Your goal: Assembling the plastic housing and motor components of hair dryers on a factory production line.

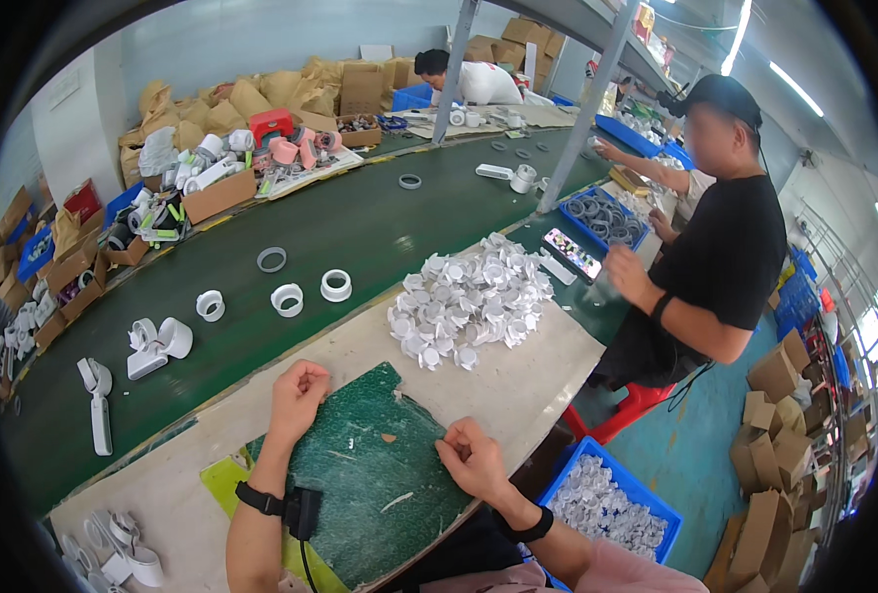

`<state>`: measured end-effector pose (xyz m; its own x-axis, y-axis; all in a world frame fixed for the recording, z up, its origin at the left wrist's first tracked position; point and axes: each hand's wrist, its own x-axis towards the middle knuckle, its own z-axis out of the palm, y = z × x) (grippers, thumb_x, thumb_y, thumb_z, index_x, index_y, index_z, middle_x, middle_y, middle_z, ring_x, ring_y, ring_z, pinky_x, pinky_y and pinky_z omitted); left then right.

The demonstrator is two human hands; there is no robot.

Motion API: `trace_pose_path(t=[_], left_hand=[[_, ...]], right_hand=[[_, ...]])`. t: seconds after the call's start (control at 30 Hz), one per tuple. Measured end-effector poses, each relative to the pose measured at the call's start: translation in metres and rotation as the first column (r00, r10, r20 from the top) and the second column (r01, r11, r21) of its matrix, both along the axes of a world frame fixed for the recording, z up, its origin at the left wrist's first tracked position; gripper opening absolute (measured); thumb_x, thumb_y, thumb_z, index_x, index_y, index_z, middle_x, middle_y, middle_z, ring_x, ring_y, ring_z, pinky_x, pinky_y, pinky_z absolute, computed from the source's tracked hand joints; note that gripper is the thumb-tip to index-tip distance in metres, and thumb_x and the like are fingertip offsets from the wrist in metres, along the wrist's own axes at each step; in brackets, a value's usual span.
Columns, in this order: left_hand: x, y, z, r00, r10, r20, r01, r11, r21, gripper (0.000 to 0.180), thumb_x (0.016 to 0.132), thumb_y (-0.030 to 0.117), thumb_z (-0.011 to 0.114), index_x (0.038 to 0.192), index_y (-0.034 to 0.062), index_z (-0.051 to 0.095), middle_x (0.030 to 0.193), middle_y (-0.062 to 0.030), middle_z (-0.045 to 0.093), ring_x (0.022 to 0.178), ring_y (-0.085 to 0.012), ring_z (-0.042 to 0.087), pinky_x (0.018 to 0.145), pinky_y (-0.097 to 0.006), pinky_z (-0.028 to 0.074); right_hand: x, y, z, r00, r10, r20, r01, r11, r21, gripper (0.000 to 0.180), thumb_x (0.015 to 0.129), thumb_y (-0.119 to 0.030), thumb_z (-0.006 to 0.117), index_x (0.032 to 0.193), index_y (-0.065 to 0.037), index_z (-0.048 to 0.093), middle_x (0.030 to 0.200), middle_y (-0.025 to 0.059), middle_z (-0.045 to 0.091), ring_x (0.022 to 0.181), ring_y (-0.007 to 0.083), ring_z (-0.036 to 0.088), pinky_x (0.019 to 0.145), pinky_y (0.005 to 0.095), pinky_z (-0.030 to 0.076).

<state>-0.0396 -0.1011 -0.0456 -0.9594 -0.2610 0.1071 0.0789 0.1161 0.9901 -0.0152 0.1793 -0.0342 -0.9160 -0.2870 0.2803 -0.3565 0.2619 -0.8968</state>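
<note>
At the green mat's (360, 474) edges, left hand (299, 390) and right hand (473, 459) are loosely curled; whether either grips anything cannot be determined.

Heap of parts (474, 304) on the worktable (550, 364), beyond the mat (360, 509)

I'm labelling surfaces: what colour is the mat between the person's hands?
The mat is dark green, shown in the head view.

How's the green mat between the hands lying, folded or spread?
Spread: the green mat lies open on the bench, its broad face visible between the left hand and right hand, no fold showing.
</note>
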Motion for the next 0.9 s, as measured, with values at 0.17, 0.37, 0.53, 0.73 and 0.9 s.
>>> trace_pose_path(t=[0.17, 0.37, 0.53, 0.73, 0.9], left_hand=[[-0.001, 0.001, 0.004, 1.0, 0.0, 0.016, 0.0, 1.0, -0.006, 0.003, 0.084, 0.003, 0.057, 0.085, 0.0005, 0.057, 0.068, -0.0007, 0.058, 0.059, -0.0055, 0.052, 0.054, -0.019, 0.041], [-0.002, -0.002, 0.005, 0.998, 0.02, 0.059, -0.016, 0.997, -0.08, 0.002, 0.085, 0.005, 0.057, 0.085, 0.0026, 0.056, 0.069, -0.0001, 0.058, 0.057, -0.0052, 0.05, 0.053, -0.019, 0.039], [-0.001, 0.001, 0.012, 0.989, 0.044, 0.139, -0.036, 0.997, -0.065, 0.002, 0.086, 0.006, 0.056, 0.085, 0.0042, 0.055, 0.069, 0.0007, 0.057, 0.056, -0.0046, 0.047, 0.051, -0.019, 0.036], [0.002, 0.005, -0.009, 0.983, 0.183, -0.02, -0.183, 0.961, -0.209, 0.005, 0.085, 0.004, 0.056, 0.081, 0.0044, 0.053, 0.07, 0.0035, 0.05, 0.06, -0.0037, 0.045, 0.056, -0.018, 0.036], [-0.001, 0.012, -0.012, 0.985, 0.173, -0.025, -0.173, 0.935, -0.309, 0.008, 0.083, 0.002, 0.057, 0.078, 0.0045, 0.051, 0.069, 0.0042, 0.048, 0.062, -0.0031, 0.044, 0.057, -0.018, 0.035]], right_hand=[[-0.001, 0.001, -0.001, 1.0, -0.018, 0.012, 0.017, 0.998, 0.064, 0.015, 0.082, -0.005, 0.063, 0.086, -0.004, 0.049, 0.059, 0.005, 0.056, 0.049, 0.0117, 0.054, 0.047, 0.0254, 0.042], [0.0, 0.001, 0.006, 1.0, 0.024, 0.011, -0.024, 0.999, 0.049, 0.015, 0.081, -0.007, 0.064, 0.088, -0.007, 0.051, 0.062, 0.006, 0.06, 0.052, 0.0166, 0.061, 0.05, 0.0282, 0.047], [-0.002, 0.007, 0.002, 0.997, 0.058, 0.044, -0.056, 0.997, -0.056, 0.015, 0.082, -0.007, 0.066, 0.087, -0.007, 0.051, 0.06, 0.0025, 0.058, 0.05, 0.0087, 0.056, 0.046, 0.0238, 0.043], [-0.004, 0.011, 0.009, 0.994, 0.101, 0.053, -0.096, 0.991, -0.09, 0.013, 0.082, -0.009, 0.061, 0.085, -0.009, 0.048, 0.062, 0.0048, 0.057, 0.051, 0.0212, 0.057, 0.046, 0.0326, 0.043], [-0.006, 0.017, 0.005, 0.988, 0.148, 0.038, -0.142, 0.982, -0.127, 0.013, 0.081, -0.007, 0.059, 0.084, -0.009, 0.047, 0.062, 0.0055, 0.055, 0.054, 0.0251, 0.056, 0.048, 0.0353, 0.041]])
